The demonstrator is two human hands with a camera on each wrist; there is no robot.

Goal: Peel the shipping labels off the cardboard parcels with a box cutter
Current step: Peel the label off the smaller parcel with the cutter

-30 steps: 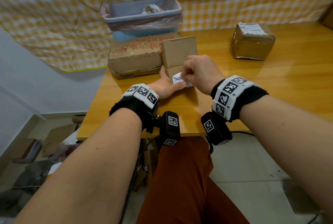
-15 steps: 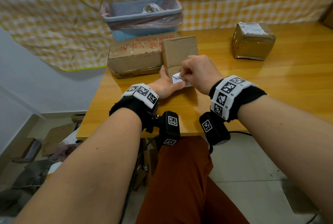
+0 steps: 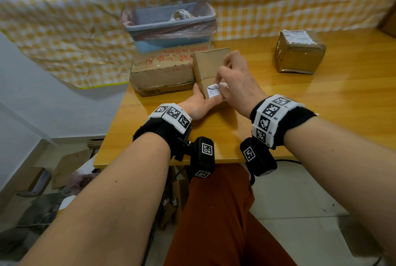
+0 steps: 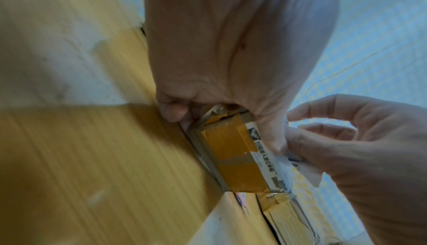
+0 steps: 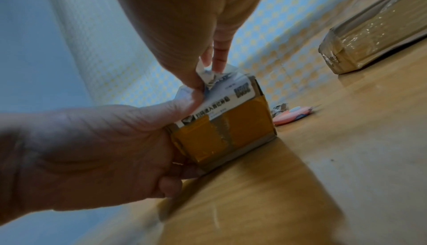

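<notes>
A small cardboard parcel [image 3: 211,66] lies on the wooden table [image 3: 321,103], its near end wrapped in yellow tape [image 5: 221,132]. My left hand [image 3: 198,104] grips the parcel's near left corner, thumb on the white shipping label [image 5: 228,92]. My right hand [image 3: 234,82] pinches a lifted, crumpled flap of that label [image 3: 214,90] between thumb and forefinger. A pink box cutter [image 5: 293,114] lies on the table just behind the parcel, in nobody's hand. A second taped parcel [image 3: 300,53] with a label on top sits far right.
A larger cardboard box [image 3: 162,70] with red print lies left of the small parcel. Behind it stands a grey bin [image 3: 169,23] lined with a plastic bag. A checked cloth hangs behind the table. Scraps of cardboard lie on the floor at left.
My right hand has lifted and turned, pulling the label flap further up off the parcel. The left hand keeps its hold.
</notes>
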